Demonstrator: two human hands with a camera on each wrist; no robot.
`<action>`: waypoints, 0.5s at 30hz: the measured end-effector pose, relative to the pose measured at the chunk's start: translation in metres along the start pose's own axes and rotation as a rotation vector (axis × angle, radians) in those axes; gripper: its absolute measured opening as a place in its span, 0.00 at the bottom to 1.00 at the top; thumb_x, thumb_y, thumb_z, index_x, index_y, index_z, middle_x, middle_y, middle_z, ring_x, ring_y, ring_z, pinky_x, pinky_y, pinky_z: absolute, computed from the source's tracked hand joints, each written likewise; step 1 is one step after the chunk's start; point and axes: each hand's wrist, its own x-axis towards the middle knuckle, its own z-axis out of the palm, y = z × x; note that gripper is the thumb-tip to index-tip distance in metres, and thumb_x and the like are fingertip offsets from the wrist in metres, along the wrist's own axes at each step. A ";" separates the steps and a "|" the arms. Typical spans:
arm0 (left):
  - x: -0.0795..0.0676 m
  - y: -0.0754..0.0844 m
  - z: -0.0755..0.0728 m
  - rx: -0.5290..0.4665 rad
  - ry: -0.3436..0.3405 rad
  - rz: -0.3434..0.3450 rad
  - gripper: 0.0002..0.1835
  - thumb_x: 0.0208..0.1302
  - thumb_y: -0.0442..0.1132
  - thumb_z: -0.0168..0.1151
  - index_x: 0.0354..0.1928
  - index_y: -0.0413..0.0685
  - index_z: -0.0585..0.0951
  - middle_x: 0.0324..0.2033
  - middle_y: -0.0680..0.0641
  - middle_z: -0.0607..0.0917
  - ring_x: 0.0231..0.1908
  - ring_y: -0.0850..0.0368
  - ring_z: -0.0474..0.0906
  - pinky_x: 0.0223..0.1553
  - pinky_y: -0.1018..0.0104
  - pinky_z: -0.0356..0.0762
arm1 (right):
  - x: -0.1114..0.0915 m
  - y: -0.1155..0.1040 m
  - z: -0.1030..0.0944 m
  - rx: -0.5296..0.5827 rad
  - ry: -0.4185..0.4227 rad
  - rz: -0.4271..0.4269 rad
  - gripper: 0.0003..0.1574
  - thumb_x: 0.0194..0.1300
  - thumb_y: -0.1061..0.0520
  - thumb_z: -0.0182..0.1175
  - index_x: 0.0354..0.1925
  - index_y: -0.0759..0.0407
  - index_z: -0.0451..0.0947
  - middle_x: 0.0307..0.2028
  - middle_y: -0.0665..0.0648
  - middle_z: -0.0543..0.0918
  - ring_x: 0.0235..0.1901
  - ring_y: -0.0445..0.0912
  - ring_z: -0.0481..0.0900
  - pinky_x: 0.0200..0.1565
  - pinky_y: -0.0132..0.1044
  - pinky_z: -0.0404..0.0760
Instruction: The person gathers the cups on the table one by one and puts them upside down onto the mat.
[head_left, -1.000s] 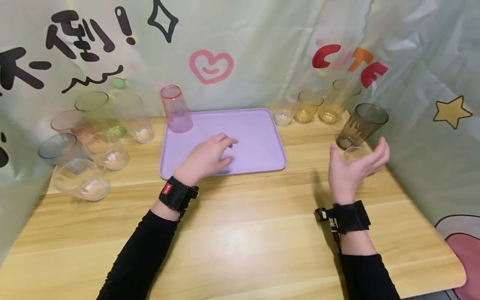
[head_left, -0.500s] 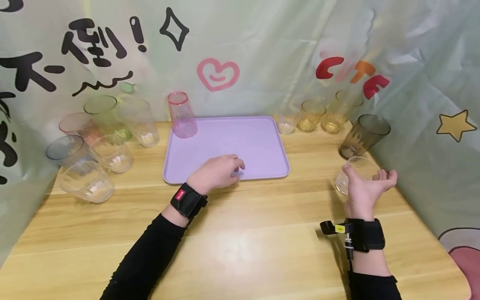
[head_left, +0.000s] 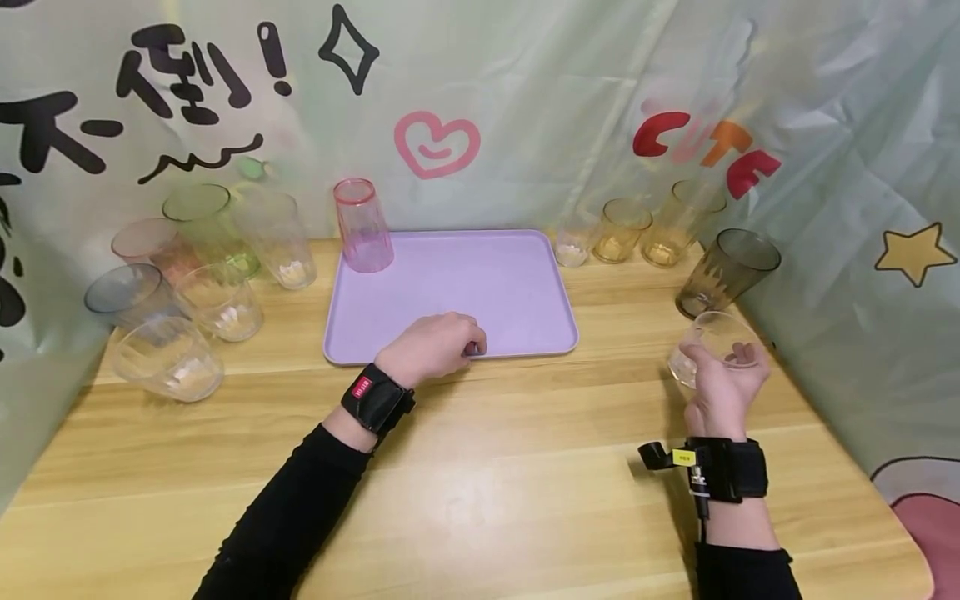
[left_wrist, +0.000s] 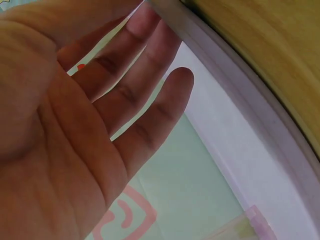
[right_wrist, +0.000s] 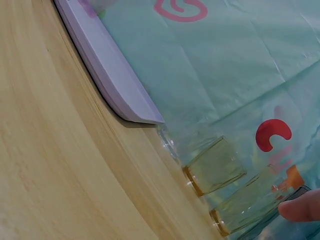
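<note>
In the head view my right hand [head_left: 726,387] grips a short clear glass [head_left: 723,337] near the table's right edge, thumb on its left side and fingers around its right. Only a fingertip [right_wrist: 301,207] of that hand shows in the right wrist view. My left hand [head_left: 431,348] is at the front rim of the lilac tray [head_left: 495,292], fingers loosely bent. Seen from the left wrist, its fingertips meet the tray's rim, and the palm holds nothing. A pink glass [head_left: 365,229] stands upside down on the tray's back left corner.
Right of the tray stand a small clear glass [head_left: 573,242], two amber glasses [head_left: 621,232] and a dark grey glass [head_left: 723,271] just behind the held one. Several clear, blue, green and red glasses [head_left: 176,367] crowd the left side. A printed curtain [head_left: 525,117] hangs behind.
My right hand has drawn the clear glass toward me, away from the dark grey glass, and its fingers have closed round it. My left hand has shifted to the tray's front rim, fingers bending more.
</note>
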 end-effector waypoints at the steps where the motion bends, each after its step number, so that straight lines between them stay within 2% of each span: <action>1: 0.000 0.000 0.000 -0.003 -0.001 0.002 0.07 0.52 0.37 0.65 0.35 0.54 0.83 0.35 0.55 0.81 0.35 0.66 0.71 0.36 0.67 0.74 | 0.000 0.000 0.000 0.014 0.000 -0.001 0.58 0.43 0.71 0.67 0.63 0.52 0.42 0.55 0.47 0.50 0.54 0.39 0.45 0.52 0.26 0.63; 9: 0.000 -0.004 0.000 0.006 0.015 0.003 0.06 0.53 0.35 0.64 0.33 0.55 0.83 0.34 0.56 0.81 0.36 0.66 0.71 0.36 0.68 0.74 | -0.001 -0.002 0.013 0.033 -0.038 0.021 0.55 0.40 0.68 0.70 0.61 0.50 0.50 0.56 0.49 0.54 0.50 0.40 0.55 0.47 0.24 0.67; 15: -0.001 -0.003 0.000 -0.018 0.014 0.006 0.08 0.53 0.33 0.63 0.33 0.55 0.84 0.35 0.56 0.82 0.37 0.66 0.72 0.37 0.69 0.73 | -0.005 -0.001 0.029 0.097 -0.131 -0.063 0.45 0.43 0.63 0.71 0.55 0.56 0.58 0.53 0.53 0.61 0.48 0.42 0.63 0.49 0.32 0.70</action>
